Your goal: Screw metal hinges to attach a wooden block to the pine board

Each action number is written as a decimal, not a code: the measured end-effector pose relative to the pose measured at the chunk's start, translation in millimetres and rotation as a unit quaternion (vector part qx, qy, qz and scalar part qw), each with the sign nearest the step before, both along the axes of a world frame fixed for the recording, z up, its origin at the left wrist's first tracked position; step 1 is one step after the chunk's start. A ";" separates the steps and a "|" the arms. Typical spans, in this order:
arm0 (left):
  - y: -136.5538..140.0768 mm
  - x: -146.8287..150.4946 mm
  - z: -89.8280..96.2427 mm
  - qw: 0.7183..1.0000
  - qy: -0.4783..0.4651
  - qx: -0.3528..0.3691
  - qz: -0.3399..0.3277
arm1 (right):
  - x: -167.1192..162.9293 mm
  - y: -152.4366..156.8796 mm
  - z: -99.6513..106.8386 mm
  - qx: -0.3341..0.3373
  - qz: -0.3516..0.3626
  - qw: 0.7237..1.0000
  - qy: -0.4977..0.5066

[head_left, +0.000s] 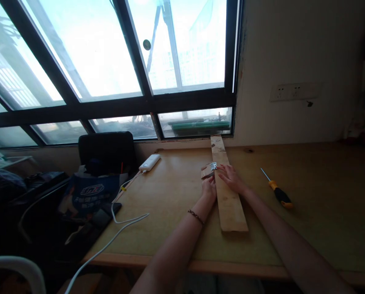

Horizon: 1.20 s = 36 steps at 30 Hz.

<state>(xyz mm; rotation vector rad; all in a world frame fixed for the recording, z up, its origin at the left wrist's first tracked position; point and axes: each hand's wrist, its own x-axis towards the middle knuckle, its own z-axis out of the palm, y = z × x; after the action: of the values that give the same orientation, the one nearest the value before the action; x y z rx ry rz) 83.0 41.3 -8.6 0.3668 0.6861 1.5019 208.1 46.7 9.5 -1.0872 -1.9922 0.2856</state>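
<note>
A long wooden board (230, 204) lies on the table, stretching from near its front edge back toward the window. Against the board's left side is a small wood block (206, 171), and a metal hinge (213, 165) bridges the two. My left hand (209, 188) is closed around the small block from below and the left. My right hand (230, 179) rests over the board with its fingers stretched toward the hinge. Whether those fingertips touch the hinge is hard to see. To the right lies a screwdriver (280, 195) with a yellow and black handle.
The wooden table (170, 208) meets the wall and window. A white power bank (150, 162) with a white cable (115, 233) sits at the table's left. Beyond that edge stand a black chair (105, 143) and a blue bag (92, 192). A wall socket (295, 92) is at right.
</note>
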 end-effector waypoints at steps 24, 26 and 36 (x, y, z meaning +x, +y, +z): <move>3.5 -10.0 5.8 0.993 -0.027 0.096 0.063 | 0.0 2.4 -2.9 -0.003 -0.011 1.000 -0.013; 3.2 -9.7 6.2 0.993 -0.025 0.103 0.060 | 0.0 2.2 -2.9 -0.002 -0.013 1.000 -0.009; 3.7 -11.8 9.7 0.990 0.027 0.122 0.070 | -0.2 -0.5 -1.9 -0.012 -0.013 1.000 0.025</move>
<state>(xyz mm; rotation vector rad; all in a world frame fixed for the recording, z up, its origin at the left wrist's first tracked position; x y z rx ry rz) 71.2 45.0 1.1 0.5564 0.5793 1.7207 207.9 46.2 7.6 -1.1092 -1.9331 0.3214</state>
